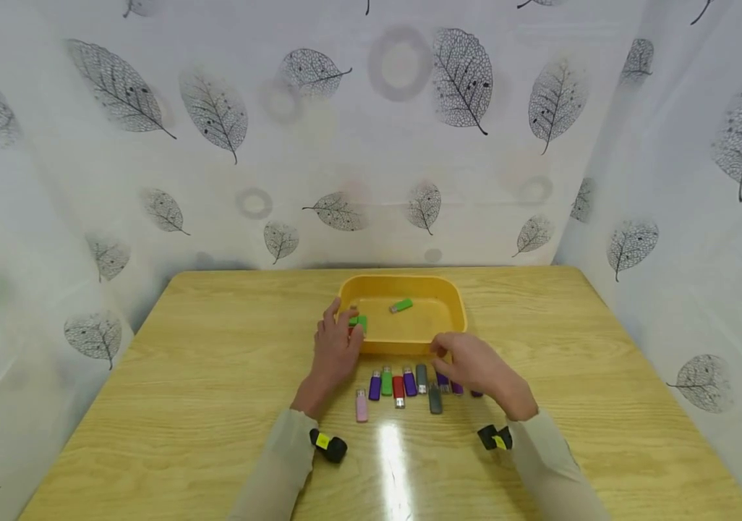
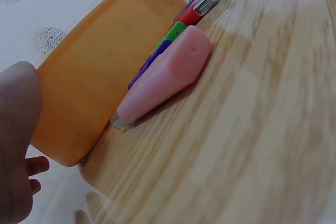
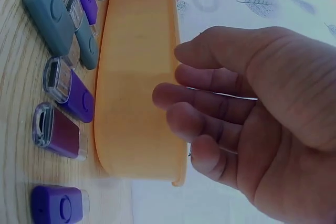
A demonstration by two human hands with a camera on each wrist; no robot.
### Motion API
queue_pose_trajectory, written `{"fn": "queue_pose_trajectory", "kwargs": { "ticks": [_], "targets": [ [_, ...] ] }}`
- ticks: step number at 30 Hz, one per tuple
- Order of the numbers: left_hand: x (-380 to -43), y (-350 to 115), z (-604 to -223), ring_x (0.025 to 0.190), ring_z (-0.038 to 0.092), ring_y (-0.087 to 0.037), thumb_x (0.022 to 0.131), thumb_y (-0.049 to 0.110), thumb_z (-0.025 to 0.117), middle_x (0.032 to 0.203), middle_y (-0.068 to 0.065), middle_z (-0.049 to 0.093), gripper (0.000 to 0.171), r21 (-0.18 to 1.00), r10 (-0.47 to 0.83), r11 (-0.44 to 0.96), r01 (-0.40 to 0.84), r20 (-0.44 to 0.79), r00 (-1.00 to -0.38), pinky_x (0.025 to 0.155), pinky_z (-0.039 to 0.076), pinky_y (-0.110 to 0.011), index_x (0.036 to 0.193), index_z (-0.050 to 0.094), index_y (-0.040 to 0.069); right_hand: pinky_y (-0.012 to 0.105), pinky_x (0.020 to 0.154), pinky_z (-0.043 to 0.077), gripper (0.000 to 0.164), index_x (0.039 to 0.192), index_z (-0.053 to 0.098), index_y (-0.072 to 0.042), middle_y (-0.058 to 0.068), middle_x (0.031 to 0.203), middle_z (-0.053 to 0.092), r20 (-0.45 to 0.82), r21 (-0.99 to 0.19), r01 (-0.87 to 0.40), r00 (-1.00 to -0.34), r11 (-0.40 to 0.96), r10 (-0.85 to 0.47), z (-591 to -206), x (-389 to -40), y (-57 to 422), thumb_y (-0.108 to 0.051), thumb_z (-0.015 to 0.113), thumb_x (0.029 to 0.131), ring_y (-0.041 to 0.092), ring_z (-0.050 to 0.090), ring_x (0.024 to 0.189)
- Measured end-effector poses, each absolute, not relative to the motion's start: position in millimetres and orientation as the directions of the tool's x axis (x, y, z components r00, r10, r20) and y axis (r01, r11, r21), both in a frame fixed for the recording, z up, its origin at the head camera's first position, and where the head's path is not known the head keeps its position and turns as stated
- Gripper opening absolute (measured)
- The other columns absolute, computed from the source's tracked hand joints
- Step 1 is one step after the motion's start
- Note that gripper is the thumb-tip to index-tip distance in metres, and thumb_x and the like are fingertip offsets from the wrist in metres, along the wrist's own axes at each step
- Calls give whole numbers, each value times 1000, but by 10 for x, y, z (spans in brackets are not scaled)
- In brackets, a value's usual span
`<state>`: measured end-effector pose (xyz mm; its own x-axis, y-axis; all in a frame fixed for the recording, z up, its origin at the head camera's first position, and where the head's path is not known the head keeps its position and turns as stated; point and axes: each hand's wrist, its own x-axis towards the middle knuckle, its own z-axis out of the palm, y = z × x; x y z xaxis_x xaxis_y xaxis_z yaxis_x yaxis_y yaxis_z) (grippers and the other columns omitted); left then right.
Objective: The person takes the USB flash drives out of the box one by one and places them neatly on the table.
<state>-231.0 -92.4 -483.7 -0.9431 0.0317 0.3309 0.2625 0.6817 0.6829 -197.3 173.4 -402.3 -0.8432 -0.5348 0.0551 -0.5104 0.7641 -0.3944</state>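
A yellow tray (image 1: 410, 347) stands near the back of the wooden table. Inside it lie a green USB stick (image 1: 401, 306) and, by the left wall, more green (image 1: 361, 323) and red pieces partly covered by fingers. My left hand (image 1: 335, 347) rests at the tray's front left corner, fingers loosely bent around the rim. At the front right rim is my right hand (image 1: 475, 365), its fingers loosely curved; nothing shows between them in the right wrist view. In front of the tray lie several USB sticks, among them pink (image 1: 361, 407), red (image 1: 399, 391) and grey (image 1: 435, 399).
Purple sticks (image 3: 56, 204) lie under and beside the right hand. The wooden table (image 1: 228, 405) extends to both sides. Behind it hangs a white curtain (image 1: 371, 145) printed with leaves. A black wrist camera (image 1: 329, 446) sits at the left cuff.
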Motion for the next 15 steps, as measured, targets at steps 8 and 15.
{"fn": "queue_pose_trajectory", "kwargs": {
  "ticks": [8,15],
  "targets": [
    [-2299,-925,-4832,125,39,-42,99,29,43,158,-17,24,42,685,31,679,262,329,-944,101,33,-59,133,55,7,31,70,52,14,103,70,-5,-1,90,69,83,-410,-501,-853,762,-516,-4036,-1990,1754,-14,67,92,8,58,73],
    [-2289,-921,-4821,124,39,-42,99,28,43,158,-18,24,42,683,32,681,263,331,-943,101,33,-59,133,55,5,27,65,50,14,103,69,-4,-1,88,68,65,-454,-462,-870,762,-489,-4028,-2016,1785,-12,66,92,6,56,68]
  ]
}}
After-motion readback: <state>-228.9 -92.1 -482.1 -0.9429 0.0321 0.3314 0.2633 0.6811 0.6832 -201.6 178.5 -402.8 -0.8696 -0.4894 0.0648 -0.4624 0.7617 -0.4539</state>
